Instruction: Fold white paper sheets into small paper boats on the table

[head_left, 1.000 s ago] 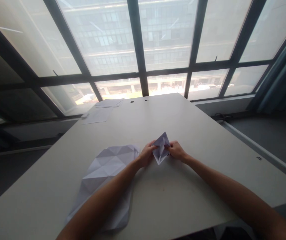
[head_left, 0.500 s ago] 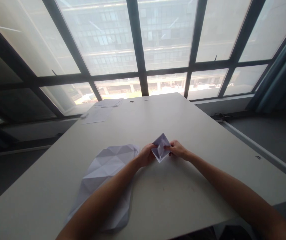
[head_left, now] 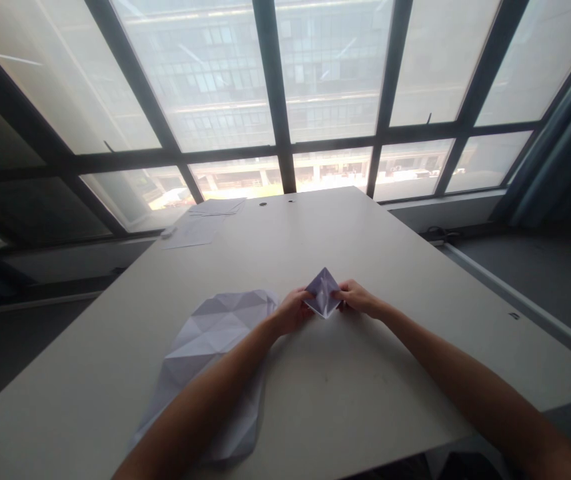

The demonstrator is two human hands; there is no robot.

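Note:
A small diamond-shaped piece of folded white paper (head_left: 324, 293) is held just above the table, with a raised ridge down its middle. My left hand (head_left: 294, 311) grips its left corner, thumb on top and the other fingers mostly underneath. On the opposite corner, my right hand (head_left: 356, 297) pinches the paper with its thumb on the upper face. Under and beside my left forearm lies a large creased sheet of paper (head_left: 225, 320), marked all over with fold lines. The forearm hides part of that sheet.
The white table (head_left: 365, 380) stretches away toward tall windows. Several flat paper sheets (head_left: 188, 233) lie at its far left, with a small pale object (head_left: 168, 233) beside them. A blue curtain (head_left: 548, 143) hangs at the right.
The folded paper's lower corner has risen slightly and its shape looks flatter and more even. My right thumb has shifted a little outward toward the right corner.

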